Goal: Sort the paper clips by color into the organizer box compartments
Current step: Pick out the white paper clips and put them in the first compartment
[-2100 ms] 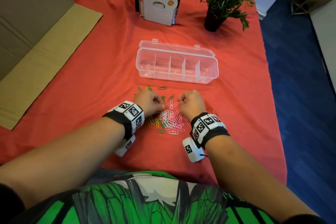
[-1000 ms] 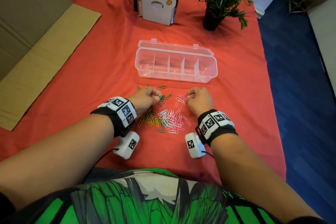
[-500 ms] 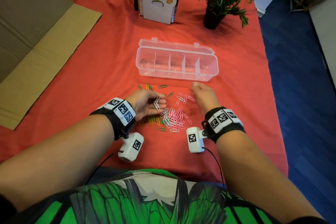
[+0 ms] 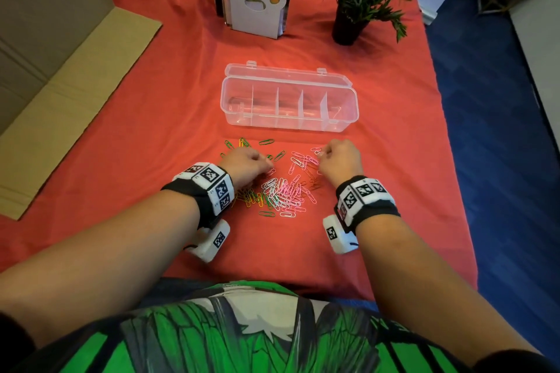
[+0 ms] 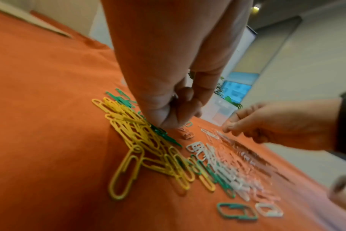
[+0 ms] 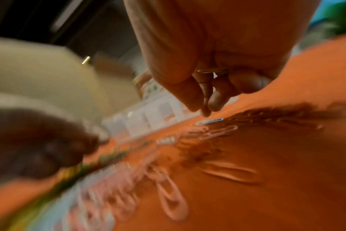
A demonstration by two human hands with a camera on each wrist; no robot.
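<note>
red cloth (image 4: 145, 118) covers the table, blue carpet (image 4: 500, 118) to its right. paper clips (image 4: 285, 191) lie scattered between both hands, near the open organizer box (image 4: 289, 126). left hand (image 4: 247, 165) curled, fingertips bunched on clips; right hand (image 4: 341, 162) pinches downward, its catch unclear.

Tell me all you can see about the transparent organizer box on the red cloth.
The organizer box is long, with rounded corners, and looks like clear plastic. Its hinged lid is open, folded back behind it, with two small latch tabs. Thin dividers split it into five compartments in a row; no clips show inside. It rests flat on the red tablecloth, beyond the paper clips, apart from both hands.
</note>
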